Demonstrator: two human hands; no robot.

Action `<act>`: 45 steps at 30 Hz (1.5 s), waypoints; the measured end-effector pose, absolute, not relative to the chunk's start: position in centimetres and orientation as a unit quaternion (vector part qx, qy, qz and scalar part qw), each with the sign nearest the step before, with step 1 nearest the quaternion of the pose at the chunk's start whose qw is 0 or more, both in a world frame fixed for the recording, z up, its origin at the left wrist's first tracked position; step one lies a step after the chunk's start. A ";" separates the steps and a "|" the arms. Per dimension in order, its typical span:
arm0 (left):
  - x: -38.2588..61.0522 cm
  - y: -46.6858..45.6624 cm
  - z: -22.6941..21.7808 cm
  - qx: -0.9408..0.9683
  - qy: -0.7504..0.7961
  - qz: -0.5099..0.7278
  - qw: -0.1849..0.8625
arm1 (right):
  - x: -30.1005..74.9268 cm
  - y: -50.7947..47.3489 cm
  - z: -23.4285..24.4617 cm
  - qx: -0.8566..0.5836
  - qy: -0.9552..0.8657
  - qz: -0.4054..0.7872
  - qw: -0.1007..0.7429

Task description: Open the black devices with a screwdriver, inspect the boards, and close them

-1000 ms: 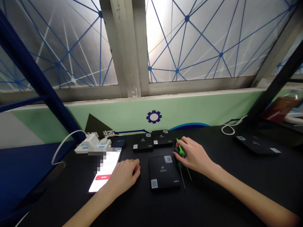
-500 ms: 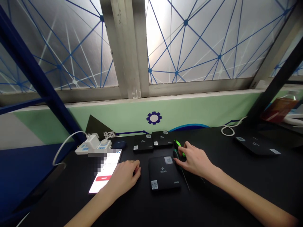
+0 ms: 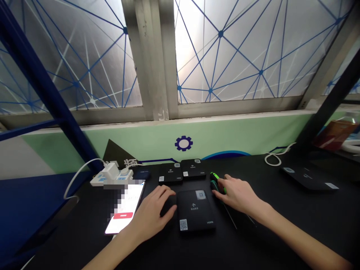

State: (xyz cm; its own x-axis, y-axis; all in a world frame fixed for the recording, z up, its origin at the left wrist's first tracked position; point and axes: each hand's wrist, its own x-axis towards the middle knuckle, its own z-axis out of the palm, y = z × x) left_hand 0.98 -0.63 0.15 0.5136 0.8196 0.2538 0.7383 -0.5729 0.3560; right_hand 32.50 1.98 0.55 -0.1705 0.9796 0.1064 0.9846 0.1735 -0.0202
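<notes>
A flat black box (image 3: 197,215) with white code stickers and an HDMI mark lies on the table between my hands. My left hand (image 3: 154,206) is open at its left edge, thumb and fingers apart; whether the fingertips touch it I cannot tell. To the right of the box, my right hand (image 3: 237,193) has its fingers closed over two screwdrivers lying side by side. One screwdriver has a bright green handle (image 3: 215,176), the other a dark green handle (image 3: 214,185). Their thin shafts point toward me, and my fingers partly cover both handles.
Two similar black boxes (image 3: 170,174) stand side by side behind. A larger black device (image 3: 309,179) lies at the right, near a white cable (image 3: 272,160). On the left are a lit phone (image 3: 123,215) and a white power strip (image 3: 97,180) with plugs.
My right hand has moved right, away from the box, and both screwdrivers have shifted with it. My left hand has spread its fingers and come right to the box's edge.
</notes>
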 end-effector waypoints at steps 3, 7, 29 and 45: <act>1.0 -1.1 -0.1 0.878 0.428 0.160 0.142 | 32.6 1.8 0.6 -0.641 -0.766 -0.035 0.041; 1.0 -1.2 -0.7 0.881 0.415 0.106 0.200 | 32.6 1.6 0.7 -0.635 -0.769 -0.053 0.046; 0.1 0.1 -1.3 0.864 0.434 0.156 0.204 | 30.1 0.4 1.2 -0.386 -0.905 0.055 0.171; 0.3 0.6 -1.8 0.828 0.448 0.208 0.265 | 30.1 1.6 0.7 -0.381 -0.893 0.196 0.140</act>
State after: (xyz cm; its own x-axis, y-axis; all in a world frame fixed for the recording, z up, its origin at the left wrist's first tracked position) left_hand 0.32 0.55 -1.80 0.5125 0.8519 0.1077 0.6308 -0.4586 0.6259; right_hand 30.08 1.60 0.71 -0.6708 0.7347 0.1012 0.6247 0.6334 -0.4567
